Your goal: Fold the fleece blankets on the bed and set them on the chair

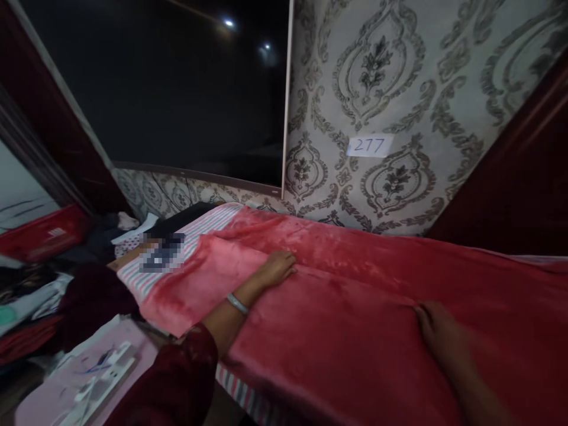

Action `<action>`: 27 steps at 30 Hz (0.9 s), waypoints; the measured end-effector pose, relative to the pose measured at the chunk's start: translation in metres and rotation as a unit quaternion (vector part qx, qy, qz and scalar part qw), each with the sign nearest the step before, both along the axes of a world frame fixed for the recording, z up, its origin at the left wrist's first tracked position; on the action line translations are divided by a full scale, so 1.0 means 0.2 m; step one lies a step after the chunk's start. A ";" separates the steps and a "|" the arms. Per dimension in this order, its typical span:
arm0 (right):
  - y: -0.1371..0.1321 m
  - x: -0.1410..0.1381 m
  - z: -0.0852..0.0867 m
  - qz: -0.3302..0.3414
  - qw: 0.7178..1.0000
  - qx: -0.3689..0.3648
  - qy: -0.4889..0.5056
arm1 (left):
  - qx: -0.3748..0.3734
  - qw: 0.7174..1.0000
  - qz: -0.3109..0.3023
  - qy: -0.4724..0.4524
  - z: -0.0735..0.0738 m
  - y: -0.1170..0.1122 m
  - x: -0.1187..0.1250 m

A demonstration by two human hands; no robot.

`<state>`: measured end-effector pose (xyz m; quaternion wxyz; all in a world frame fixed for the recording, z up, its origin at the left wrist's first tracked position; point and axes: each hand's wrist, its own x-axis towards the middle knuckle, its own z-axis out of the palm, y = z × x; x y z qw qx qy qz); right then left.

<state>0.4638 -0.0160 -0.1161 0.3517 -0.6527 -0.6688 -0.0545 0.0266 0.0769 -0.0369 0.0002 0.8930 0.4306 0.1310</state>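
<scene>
A plush red blanket (355, 307) lies spread over a bed with a pink-and-white striped sheet (199, 228). My left hand (277, 267) rests flat on the blanket near a fold line, fingers stretched out, with a silver bangle (237, 303) on the wrist and a dark red sleeve (177, 378) below. My right hand (432, 319) presses on the blanket farther right; its fingers sink into a crease and are dim, so their shape is unclear.
A wall with grey ornamental wallpaper (399, 77) carries a paper label reading 277 (370, 145). A dark window (177, 89) is at upper left. Clothes (110, 231) pile at the bed's left end. A white power strip (97, 378) lies on a pink surface at lower left.
</scene>
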 end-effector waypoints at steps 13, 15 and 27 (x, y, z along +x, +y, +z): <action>0.01 -0.02 0.00 0.020 1.000 0.007 0.010 | 0.016 0.957 0.272 0.104 0.22 0.02 -0.97; 0.00 -0.02 0.00 0.026 1.000 0.001 -0.009 | 0.028 0.947 0.301 0.113 0.25 0.01 -1.01; -0.07 -0.01 0.16 -0.041 0.999 -0.004 0.024 | 0.142 0.931 0.319 0.105 0.59 -0.11 -1.04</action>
